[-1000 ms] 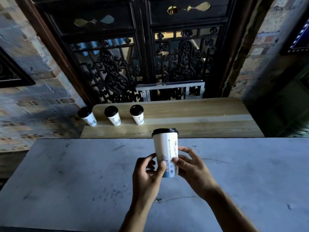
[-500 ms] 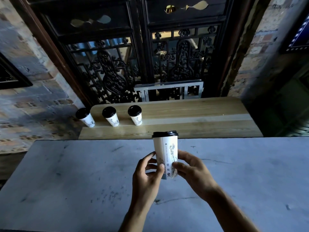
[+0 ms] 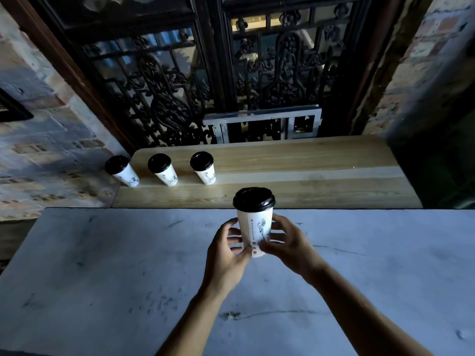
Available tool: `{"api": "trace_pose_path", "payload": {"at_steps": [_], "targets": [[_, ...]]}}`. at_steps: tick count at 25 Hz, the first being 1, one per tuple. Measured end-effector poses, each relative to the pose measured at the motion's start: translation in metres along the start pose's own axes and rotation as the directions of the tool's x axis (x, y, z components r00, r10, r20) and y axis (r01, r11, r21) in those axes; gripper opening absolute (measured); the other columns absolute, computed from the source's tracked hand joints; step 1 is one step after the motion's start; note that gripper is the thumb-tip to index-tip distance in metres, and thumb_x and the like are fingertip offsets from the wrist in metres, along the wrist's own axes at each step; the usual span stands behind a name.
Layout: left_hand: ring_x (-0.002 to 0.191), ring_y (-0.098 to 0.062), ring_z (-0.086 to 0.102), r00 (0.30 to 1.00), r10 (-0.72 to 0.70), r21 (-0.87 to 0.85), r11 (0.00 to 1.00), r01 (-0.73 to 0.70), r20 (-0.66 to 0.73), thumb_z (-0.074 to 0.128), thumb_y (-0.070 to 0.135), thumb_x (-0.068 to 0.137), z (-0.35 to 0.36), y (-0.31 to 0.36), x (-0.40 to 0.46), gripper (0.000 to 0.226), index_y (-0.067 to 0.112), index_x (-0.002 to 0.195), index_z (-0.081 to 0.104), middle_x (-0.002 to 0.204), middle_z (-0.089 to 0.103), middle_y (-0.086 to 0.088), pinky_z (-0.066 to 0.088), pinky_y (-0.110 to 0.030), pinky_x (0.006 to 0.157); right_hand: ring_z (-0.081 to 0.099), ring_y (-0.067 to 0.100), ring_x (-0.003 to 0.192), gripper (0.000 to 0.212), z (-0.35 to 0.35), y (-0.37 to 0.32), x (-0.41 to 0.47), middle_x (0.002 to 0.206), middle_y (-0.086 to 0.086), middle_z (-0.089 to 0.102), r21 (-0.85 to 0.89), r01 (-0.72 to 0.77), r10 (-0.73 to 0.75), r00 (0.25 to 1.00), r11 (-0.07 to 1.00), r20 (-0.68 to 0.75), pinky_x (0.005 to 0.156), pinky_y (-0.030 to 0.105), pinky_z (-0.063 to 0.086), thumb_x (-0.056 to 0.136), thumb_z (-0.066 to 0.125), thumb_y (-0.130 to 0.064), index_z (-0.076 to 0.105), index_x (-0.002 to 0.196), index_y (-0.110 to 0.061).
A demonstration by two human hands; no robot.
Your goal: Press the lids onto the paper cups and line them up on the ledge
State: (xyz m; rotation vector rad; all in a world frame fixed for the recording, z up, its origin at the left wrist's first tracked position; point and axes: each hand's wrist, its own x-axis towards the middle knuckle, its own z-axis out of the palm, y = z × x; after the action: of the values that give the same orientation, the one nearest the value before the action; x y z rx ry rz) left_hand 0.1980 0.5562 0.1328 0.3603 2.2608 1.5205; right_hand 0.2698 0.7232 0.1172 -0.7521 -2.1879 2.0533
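Observation:
A white paper cup [image 3: 254, 227] with a black lid [image 3: 254, 199] is held upright above the grey stone table [image 3: 102, 278]. My left hand [image 3: 226, 253] grips its lower left side and my right hand [image 3: 285, 242] grips its lower right side. Three more lidded cups stand in a row on the left end of the wooden ledge [image 3: 308, 170]: one at the far left corner [image 3: 122, 170], one in the middle [image 3: 163, 169], one to the right [image 3: 203, 167].
Behind the ledge rises a dark carved wooden screen [image 3: 167, 98] with a small white-framed hatch [image 3: 262, 124]. Brick walls stand at the left [image 3: 38, 150] and the right [image 3: 424, 73]. The ledge to the right of the three cups is bare wood.
The held cup has been lifted a little and moved forward toward the ledge, and its lid top now shows. Both hands stay on its base.

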Motion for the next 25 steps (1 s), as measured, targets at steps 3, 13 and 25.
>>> {"api": "trace_pose_path", "payload": {"at_steps": [3,13,25], "targets": [[0.103,-0.005,0.068,0.998,-0.007,0.031,0.999,0.005,0.062,0.081,0.005,0.079,0.008,-0.011,0.045,0.069,0.026,0.138,0.053,0.12,0.065,0.001,0.059,-0.018,0.079,0.071,0.007,0.104,0.06,-0.005,0.005,0.04,0.117,-0.007,0.074,-0.184,0.016,-0.023,0.999,0.983,-0.034,0.084,0.033,0.063,0.074,0.079,-0.021,0.062,0.132,-0.025],[0.128,-0.031,0.062,0.99,-0.118,-0.12,0.985,0.126,0.072,0.051,-0.018,0.081,0.042,-0.089,0.266,0.056,0.009,0.129,0.059,0.125,0.068,-0.014,0.052,-0.052,0.107,0.069,0.008,0.1,0.056,0.01,0.043,0.252,0.108,-0.004,0.072,-0.354,-0.05,-0.022,0.98,0.934,-0.197,0.064,-0.003,0.043,0.079,0.074,-0.008,0.058,0.132,-0.012],[0.11,-0.006,0.065,0.971,-0.195,-0.385,0.892,0.235,0.14,0.047,-0.025,0.086,0.07,-0.133,0.354,0.055,0.015,0.119,0.065,0.112,0.072,-0.001,0.04,-0.05,0.118,0.071,0.012,0.106,0.061,0.015,0.092,0.353,0.115,0.006,0.074,-0.375,0.084,-0.156,0.974,0.923,-0.164,0.091,0.018,0.058,0.08,0.083,-0.01,0.053,0.133,-0.004]]}}
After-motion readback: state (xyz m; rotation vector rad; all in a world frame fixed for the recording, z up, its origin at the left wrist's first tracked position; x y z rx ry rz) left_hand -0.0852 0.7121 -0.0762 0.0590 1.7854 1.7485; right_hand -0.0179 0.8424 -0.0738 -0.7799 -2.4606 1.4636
